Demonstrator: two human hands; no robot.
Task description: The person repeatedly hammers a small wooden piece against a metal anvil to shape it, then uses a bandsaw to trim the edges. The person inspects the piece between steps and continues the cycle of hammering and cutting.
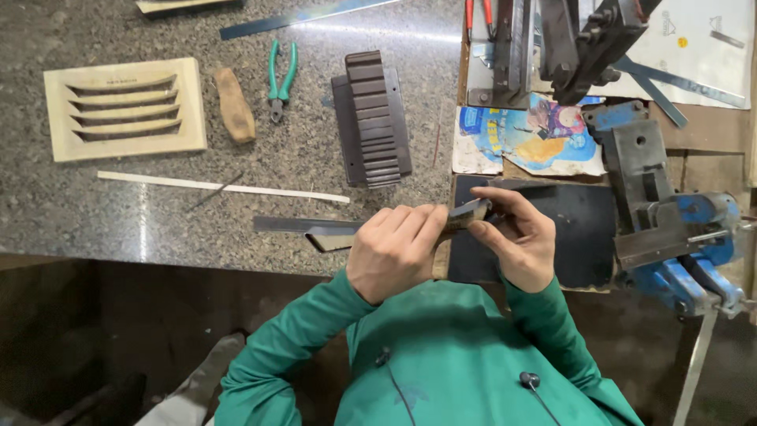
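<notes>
Table (pixel 197 229): speckled stone, tools spread across it. Vise (pixel 670 229), blue and steel, at 3 o'clock on the right edge. Black mat (pixel 579 237) at centre right, under the right hand. Cream slotted block (pixel 126 109) at 10 o'clock. Dark ribbed block (pixel 374 118) at 12, standing on a dark plate. Thin pale strip (pixel 221 187) running across at 9. Green-handled pliers (pixel 280 75) at 11, brown lump (pixel 235 105) just left of them.

Left hand (pixel 393 251) clenched over the near end of a small flat metal blade (pixel 467 210), knuckles up. Right hand (pixel 516 237) pinching the far end, thumb and fingers closed on it. Blade sits between the two hands, lifted just off the mat, near the table's front edge, at centre frame. Something brownish under the blade in the left grip; can't tell what.

Handling, my read: blade is thin, stiff, light, likely sharp or burred on the edge. Smooth metal, so slippery if held flat-on. Best taken by the flat faces or the spine, fingers off the edge, one hand at each end as now.
</notes>
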